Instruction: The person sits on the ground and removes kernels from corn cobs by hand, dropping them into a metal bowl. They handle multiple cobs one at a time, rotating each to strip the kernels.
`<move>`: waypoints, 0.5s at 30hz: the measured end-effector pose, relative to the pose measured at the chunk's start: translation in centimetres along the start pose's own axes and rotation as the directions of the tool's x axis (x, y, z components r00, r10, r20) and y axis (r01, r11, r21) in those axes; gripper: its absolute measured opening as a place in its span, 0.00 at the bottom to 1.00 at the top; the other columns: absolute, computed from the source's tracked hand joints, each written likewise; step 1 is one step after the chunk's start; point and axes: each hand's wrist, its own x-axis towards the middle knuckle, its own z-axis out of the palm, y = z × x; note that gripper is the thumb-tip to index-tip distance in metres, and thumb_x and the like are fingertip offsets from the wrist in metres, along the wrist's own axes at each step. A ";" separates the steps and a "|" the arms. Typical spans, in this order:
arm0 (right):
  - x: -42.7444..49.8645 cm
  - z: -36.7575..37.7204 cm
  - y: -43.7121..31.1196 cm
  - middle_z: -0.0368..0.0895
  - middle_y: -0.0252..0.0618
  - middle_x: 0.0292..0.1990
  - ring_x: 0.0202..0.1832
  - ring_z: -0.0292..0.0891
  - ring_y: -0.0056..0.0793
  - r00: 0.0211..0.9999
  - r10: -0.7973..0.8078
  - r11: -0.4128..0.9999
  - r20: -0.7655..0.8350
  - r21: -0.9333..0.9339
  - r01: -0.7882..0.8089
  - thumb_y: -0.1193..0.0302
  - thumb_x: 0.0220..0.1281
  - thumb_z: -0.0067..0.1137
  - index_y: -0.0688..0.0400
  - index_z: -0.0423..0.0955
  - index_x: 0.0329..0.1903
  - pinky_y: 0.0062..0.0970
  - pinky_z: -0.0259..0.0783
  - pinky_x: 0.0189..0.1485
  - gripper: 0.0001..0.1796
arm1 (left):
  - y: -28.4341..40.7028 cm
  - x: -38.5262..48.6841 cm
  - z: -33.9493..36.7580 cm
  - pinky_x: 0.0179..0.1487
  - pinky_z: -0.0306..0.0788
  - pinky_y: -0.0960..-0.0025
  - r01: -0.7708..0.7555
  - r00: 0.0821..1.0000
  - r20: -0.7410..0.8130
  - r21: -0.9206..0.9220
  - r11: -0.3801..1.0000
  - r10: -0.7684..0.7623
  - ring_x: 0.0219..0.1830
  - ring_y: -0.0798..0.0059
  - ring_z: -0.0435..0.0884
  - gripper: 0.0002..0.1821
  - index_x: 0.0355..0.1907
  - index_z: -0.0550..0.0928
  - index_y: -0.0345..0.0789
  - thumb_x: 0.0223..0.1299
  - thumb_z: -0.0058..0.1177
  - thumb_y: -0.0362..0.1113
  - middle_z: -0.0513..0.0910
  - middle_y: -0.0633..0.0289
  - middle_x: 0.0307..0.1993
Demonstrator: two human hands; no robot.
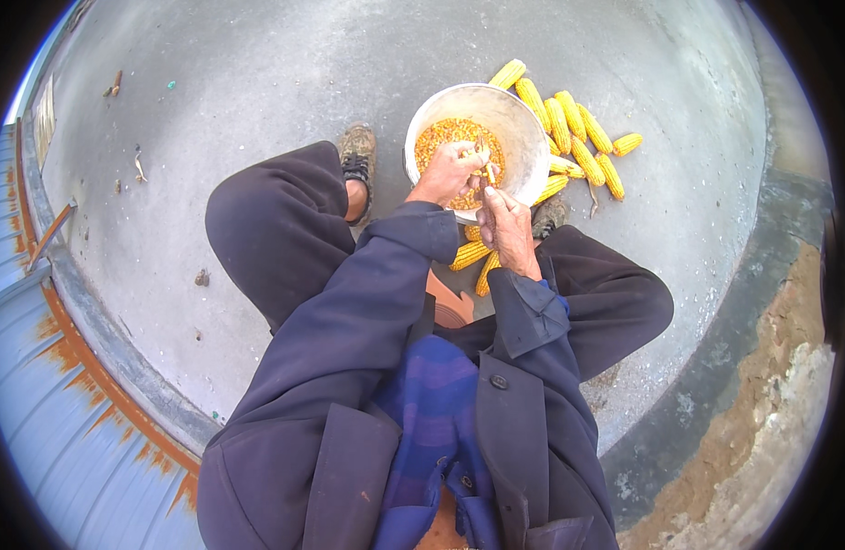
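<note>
Over a white bucket (524, 130), my left hand (444, 173) and my right hand (510, 227) hold a narrow, partly stripped corn cob (490, 172) between them. My left fingers are curled at its upper part. Lower down, my right hand is closed around its near end, with the thumb lying along it; the fingers hide much of this end. Loose yellow-orange corn kernels (453, 130) cover the bottom of the bucket. Several full corn ears (587, 161) lie in a pile against the bucket's right side. More ears (469, 255) lie below my right hand, in front of the bucket.
My shoes (357, 155) stand on either side of the bucket on the grey concrete floor (271, 75). Between my legs is part of an orange plastic stool (452, 302). A rusty-edged blue metal sheet (71, 426) borders the floor at left; a worn wall (759, 364) curves along the right.
</note>
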 end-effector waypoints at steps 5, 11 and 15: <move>0.7 0.8 0.5 0.76 0.31 0.22 0.18 0.68 0.15 0.986 -0.147 0.957 -0.076 -0.264 0.122 0.60 0.77 0.55 0.60 0.80 0.41 0.19 0.59 0.19 0.16 | -0.1 -0.3 0.8 0.19 0.62 0.80 0.022 0.999 -0.050 0.023 1.000 -0.021 0.20 0.86 0.73 0.15 0.51 0.80 0.27 0.70 0.56 0.37 0.87 0.57 0.37; 0.4 0.2 -0.1 0.77 0.31 0.22 0.19 0.70 0.17 0.998 -0.063 0.980 -0.031 -0.191 0.056 0.60 0.77 0.55 0.61 0.82 0.40 0.21 0.62 0.22 0.17 | -0.1 -0.3 0.5 0.19 0.61 0.80 0.051 0.999 -0.018 -0.022 0.998 -0.051 0.22 0.86 0.74 0.15 0.52 0.79 0.26 0.67 0.56 0.32 0.87 0.56 0.37; 0.6 0.0 -0.2 0.77 0.30 0.22 0.19 0.70 0.18 0.998 0.055 0.998 -0.031 -0.040 -0.057 0.58 0.77 0.54 0.61 0.82 0.41 0.21 0.61 0.22 0.18 | 0.2 -0.5 0.6 0.20 0.63 0.79 0.047 0.999 -0.018 -0.026 0.999 -0.048 0.22 0.85 0.75 0.15 0.51 0.79 0.26 0.64 0.57 0.31 0.87 0.56 0.36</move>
